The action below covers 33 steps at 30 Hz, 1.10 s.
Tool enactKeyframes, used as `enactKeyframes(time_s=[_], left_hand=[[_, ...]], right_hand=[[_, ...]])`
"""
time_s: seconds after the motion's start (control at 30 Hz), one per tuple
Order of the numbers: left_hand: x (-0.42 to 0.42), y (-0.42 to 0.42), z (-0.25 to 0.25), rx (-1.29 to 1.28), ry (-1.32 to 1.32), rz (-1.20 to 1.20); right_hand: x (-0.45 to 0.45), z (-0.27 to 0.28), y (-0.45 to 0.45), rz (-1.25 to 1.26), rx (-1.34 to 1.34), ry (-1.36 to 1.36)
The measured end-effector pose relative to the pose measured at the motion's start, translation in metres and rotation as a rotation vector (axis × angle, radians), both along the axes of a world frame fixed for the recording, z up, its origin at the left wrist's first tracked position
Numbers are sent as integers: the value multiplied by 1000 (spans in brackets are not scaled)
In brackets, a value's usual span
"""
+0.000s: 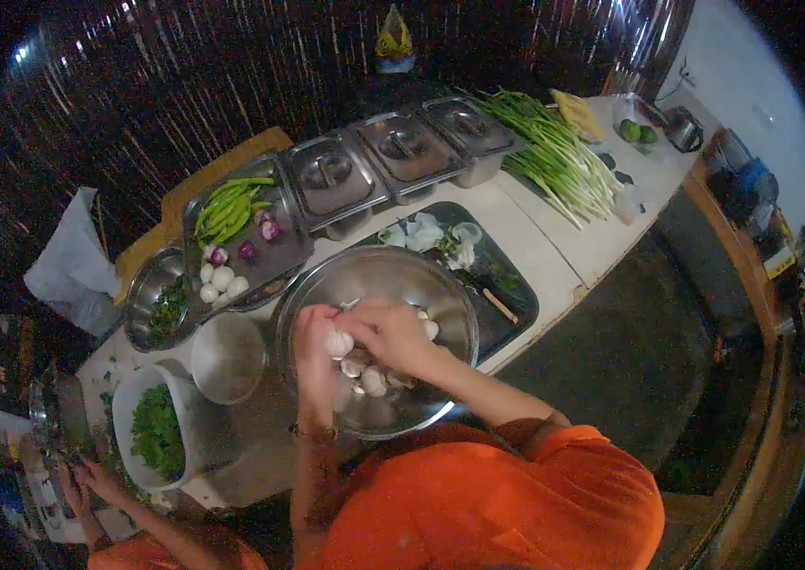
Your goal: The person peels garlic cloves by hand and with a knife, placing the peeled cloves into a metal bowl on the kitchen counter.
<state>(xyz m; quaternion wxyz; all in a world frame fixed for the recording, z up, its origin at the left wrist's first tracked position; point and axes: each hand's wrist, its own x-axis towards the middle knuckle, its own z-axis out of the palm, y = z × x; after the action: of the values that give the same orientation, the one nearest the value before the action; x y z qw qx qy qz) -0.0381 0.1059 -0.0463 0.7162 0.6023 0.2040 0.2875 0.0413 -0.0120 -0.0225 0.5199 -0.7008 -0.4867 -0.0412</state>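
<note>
A wide stainless-steel mixing bowl (395,419) stands right in front of me, both hands over it. My left hand (315,338) grips a white garlic bulb (339,344) and looks slightly blurred. From the right, my right hand (394,333) meets it, its bent fingers pinching at the bulb's upper side; their tips are partly hidden. Below my hands, several garlic bulbs and cloves (373,381) lie in the bowl. Another pale garlic piece (430,329) shows beside my right wrist.
Behind the bowl lies a dark cutting board (509,285) with a knife (499,305) and peelings. Left are a tray (281,249) of chillies and onions, an empty tub (228,360) and a tub of greens (158,431). Lidded steel pans (335,178) and spring onions (552,157) stand behind. A co-worker's hands (92,484) show lower left.
</note>
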Motion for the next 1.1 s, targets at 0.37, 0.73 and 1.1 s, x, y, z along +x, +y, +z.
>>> enactKeyframes(time_s=[0.37,0.73,1.1], left_hand=[[-10,-11,29,529,149,-13],[-12,-5,27,461,168,55],[-13,1,35,211,111,126]], right_hand=[[7,21,-3,-40,-177,226],[5,24,2,77,-131,496],[16,19,10,59,-59,729]])
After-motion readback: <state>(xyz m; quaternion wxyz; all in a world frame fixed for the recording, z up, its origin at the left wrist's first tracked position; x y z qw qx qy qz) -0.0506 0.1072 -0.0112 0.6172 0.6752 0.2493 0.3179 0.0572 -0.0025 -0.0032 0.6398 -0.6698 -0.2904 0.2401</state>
